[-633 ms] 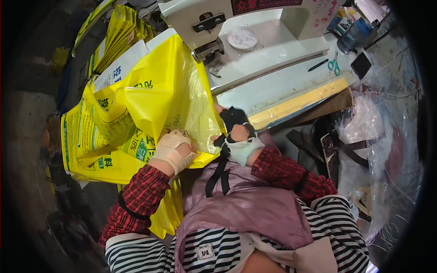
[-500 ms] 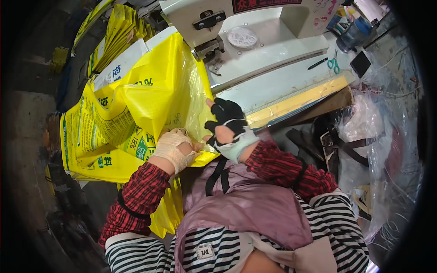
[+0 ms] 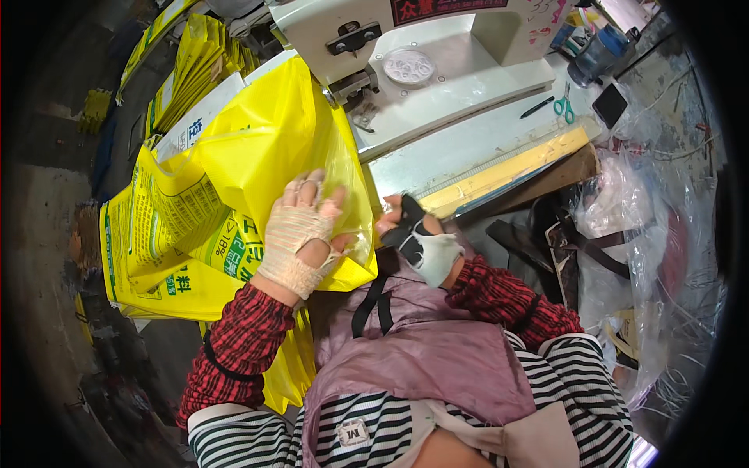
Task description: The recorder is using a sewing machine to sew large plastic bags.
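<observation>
A large yellow printed woven bag with a clear plastic lining along its right side lies creased in front of the sewing machine. My left hand, in a tan fingerless wrap, rests on the bag's lower right part with its fingers spread. Just off the bag's right edge is my right hand, in a black and white fingerless glove. Its fingers are curled together, and what they pinch, if anything, is too small to make out. The bag's upper right edge reaches the machine's needle area.
Folded yellow bags are stacked at the far left. A black pen, green-handled scissors, a phone and a blue-topped bottle lie or stand at the right. Clear plastic sheeting hangs below them.
My left hand has moved up the bag and spread its fingers. My right hand has drawn back down and right, away from the bag's edge, and its fingers have curled.
</observation>
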A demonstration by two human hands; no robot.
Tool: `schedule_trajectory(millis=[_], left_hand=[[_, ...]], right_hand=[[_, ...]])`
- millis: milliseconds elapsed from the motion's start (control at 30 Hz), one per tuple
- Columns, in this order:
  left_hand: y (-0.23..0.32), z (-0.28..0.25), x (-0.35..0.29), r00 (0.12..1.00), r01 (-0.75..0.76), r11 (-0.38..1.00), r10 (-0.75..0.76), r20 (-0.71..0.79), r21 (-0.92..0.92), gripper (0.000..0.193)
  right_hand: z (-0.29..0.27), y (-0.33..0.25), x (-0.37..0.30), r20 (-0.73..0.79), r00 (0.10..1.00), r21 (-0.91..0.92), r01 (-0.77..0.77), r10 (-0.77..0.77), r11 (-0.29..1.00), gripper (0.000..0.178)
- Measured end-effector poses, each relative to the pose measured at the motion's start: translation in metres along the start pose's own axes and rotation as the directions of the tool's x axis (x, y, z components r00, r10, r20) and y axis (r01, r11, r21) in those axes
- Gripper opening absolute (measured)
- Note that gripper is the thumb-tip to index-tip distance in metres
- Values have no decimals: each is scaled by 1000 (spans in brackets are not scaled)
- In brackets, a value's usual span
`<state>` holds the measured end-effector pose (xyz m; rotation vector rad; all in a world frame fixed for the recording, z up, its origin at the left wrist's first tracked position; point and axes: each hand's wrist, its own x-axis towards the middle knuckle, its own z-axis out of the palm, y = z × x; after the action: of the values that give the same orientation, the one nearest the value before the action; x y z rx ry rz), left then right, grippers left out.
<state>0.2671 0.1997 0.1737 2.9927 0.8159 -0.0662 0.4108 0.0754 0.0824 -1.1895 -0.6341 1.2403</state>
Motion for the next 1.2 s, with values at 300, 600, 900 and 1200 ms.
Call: schedule_trajectory(millis=[300,600,900,1200], left_hand=[[0,15,0,971,81,984,-114,-209,-158,27],[18,39,5,749,561,120,-495,441,-819,19],[19,43,4,773,604,17,-257,580,-797,11],[21,35,-4,909,368,500,-18,416,-784,34]], right_hand=[[4,37,-9,144,987,4,-80,78,997,35],[5,29,-14,171,980,-37,-94,99,995,43],[-11,18,15,78,985,266,-168,153,949,45],[-19,20,32,235,960,190,-197,150,962,35]])
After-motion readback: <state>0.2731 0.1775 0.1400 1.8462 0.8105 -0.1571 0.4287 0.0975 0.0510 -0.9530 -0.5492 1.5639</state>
